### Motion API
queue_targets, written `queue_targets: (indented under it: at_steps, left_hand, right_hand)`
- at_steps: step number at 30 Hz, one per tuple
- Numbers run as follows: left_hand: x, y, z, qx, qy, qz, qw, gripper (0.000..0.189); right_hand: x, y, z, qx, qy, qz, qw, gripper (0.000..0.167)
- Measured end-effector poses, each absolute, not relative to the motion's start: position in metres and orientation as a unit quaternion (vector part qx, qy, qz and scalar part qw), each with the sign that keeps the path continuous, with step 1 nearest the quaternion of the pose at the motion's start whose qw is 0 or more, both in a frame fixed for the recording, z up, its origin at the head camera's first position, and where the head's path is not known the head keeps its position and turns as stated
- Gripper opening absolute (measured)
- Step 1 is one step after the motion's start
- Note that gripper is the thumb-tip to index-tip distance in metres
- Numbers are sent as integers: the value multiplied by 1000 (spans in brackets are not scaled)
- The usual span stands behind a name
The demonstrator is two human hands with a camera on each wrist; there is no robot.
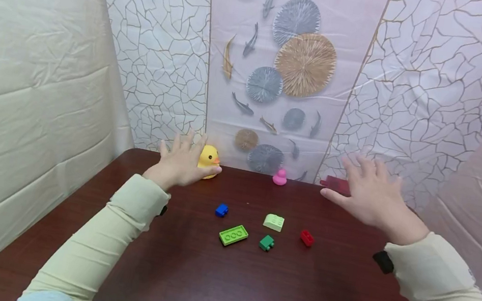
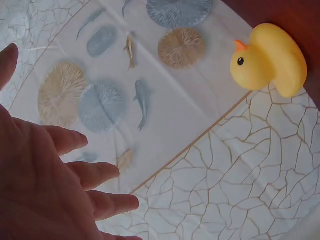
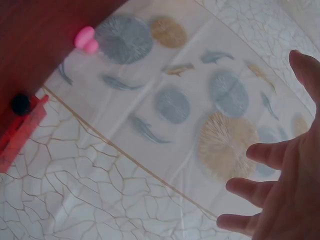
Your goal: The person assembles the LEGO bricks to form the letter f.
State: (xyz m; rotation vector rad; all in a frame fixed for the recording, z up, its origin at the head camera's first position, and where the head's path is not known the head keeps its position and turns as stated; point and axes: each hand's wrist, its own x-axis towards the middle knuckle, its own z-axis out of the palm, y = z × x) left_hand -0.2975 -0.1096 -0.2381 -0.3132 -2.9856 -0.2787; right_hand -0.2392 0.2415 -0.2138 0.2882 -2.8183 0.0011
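Two hands hover over the far end of your dark wooden table, both spread and holding nothing. Your left hand sits just beside the yellow rubber duck, which stands upright at the back edge against the patterned backdrop; in the head view the thumb looks close to or touching its base, though the left wrist view shows the fingers straight and apart from the duck. Judging by its look, that duck is light, hollow and squashy, with a smooth skin that could slip, so the round body is the place to take it, not the small head. Your right hand is likewise flat and released, near the dark red block at the back, with the small pink duck between the two hands. Five small building bricks lie nearer you, untouched
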Motion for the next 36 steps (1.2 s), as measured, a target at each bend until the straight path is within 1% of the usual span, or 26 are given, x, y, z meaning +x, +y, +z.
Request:
queue_targets:
  at_steps: [5,12,16,20,25,30,33,36]
  left_hand:
    - [-299,-105,-252,-116,-988,-85,54,86]
    - [-303,-96,-276,-125,-987,-92,35,75]
    - [-307,-90,-293,-130,-986,-103,31,68]
    - [-314,-83,-312,-139,-983,-114,38,53]
    - [-324,-73,-332,-148,-977,-152,12,34]
    - [-329,-60,-345,-154,-976,-154,-26,26]
    - [-329,-52,-351,-154,-978,-136,-33,16]
    - [-331,-47,-358,-152,-981,-116,-37,14]
  right_hand:
    - [-240,238,-227,119,-979,6,165,86]
    - [-245,230,-248,164,-969,14,183,68]
    - [-250,222,-266,189,-965,17,181,60]
    - [-255,213,-286,195,-966,38,165,51]
    - [-259,202,-308,216,-963,60,150,39]
    - [-264,192,-327,241,-961,64,122,32]
    - [-266,185,-336,232,-966,71,95,30]
    - [-269,179,-344,219,-970,78,65,25]
